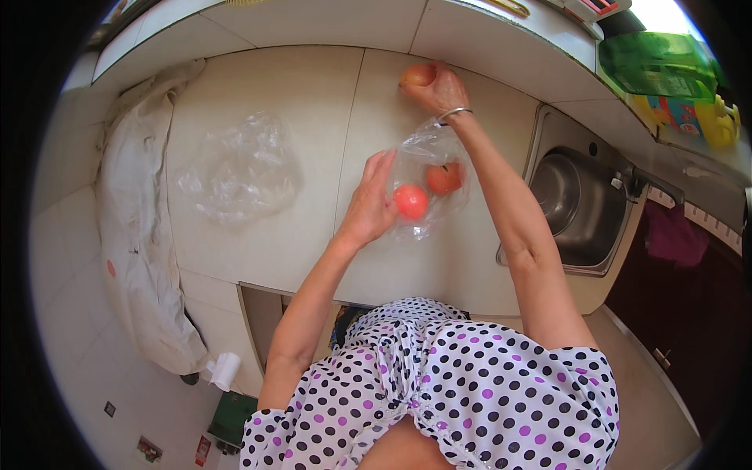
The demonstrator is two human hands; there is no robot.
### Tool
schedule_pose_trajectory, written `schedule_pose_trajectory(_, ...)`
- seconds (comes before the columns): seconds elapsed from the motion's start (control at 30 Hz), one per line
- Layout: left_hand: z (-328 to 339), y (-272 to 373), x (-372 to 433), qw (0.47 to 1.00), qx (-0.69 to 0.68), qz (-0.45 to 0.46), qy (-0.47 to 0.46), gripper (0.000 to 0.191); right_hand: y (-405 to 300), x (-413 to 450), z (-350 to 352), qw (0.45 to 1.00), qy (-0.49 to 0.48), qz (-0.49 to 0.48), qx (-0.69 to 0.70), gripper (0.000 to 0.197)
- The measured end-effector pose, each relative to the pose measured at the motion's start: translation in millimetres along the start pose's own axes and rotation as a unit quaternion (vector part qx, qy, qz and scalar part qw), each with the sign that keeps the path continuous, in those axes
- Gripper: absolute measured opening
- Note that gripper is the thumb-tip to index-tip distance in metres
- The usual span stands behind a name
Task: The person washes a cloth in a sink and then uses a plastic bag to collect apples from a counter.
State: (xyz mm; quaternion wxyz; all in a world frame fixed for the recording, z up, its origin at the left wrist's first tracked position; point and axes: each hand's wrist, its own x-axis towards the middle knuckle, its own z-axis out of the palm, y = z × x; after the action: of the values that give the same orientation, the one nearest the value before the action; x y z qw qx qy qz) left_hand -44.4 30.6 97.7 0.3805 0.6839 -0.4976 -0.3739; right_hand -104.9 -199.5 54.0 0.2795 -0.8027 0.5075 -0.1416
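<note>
A clear plastic bag point(419, 229) with two red tomato-like fruits inside lies on the counter before me. One bright red fruit point(410, 201) sits close to my thumb, and a darker red fruit point(445, 178) is beside it. My left hand point(373, 197) grips the left side of this bag. Beyond the bag, near the backsplash, my right hand point(445, 91) holds a yellowish-orange fruit point(416, 75), partly hidden by the fingers. The bag's upper part reaches up to my right wrist.
Another clear plastic bag point(241, 170) lies crumpled on the pale tiled counter point(264, 252). A steel sink point(587, 223) is at the right. A green bottle point(658, 64) stands on the ledge at upper right. A whitish cloth cover point(135, 252) runs along the left.
</note>
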Motion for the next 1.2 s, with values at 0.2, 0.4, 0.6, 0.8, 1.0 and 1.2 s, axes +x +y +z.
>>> schedule_pose_trajectory(0.2, -4, -7, 2, 0.999, -0.033, -0.037, -0.012, 0.07, -50, -95, -104, 0.947, -0.066, -0.151, 0.276, 0.064)
schedule_pose_trajectory(0.4, -9, -7, 6, 0.997, -0.059, -0.042, -0.018, 0.068, -22, -143, -60, 0.969, -0.156, -0.187, 0.041, 0.054)
schedule_pose_trajectory(0.6, -8, -7, 0, 0.998, -0.052, -0.022, -0.034, 0.069, -14, -142, 7, 0.976, 0.004, -0.216, -0.017, 0.032)
schedule_pose_trajectory(0.8, -33, 11, -18, 0.986, -0.107, -0.073, -0.103, 0.084, -2, -124, -57, 0.974, -0.129, -0.182, 0.027, 0.042)
schedule_pose_trajectory(1.0, -26, 9, -33, 0.975, 0.144, 0.066, -0.154, 0.114, 27, -84, -37, 0.954, 0.176, -0.242, 0.003, 0.043)
schedule_pose_trajectory(1.2, 13, 0, -3, 0.991, 0.104, 0.052, 0.061, 0.117, -7, -121, -28, 0.976, -0.068, -0.206, 0.034, 0.041)
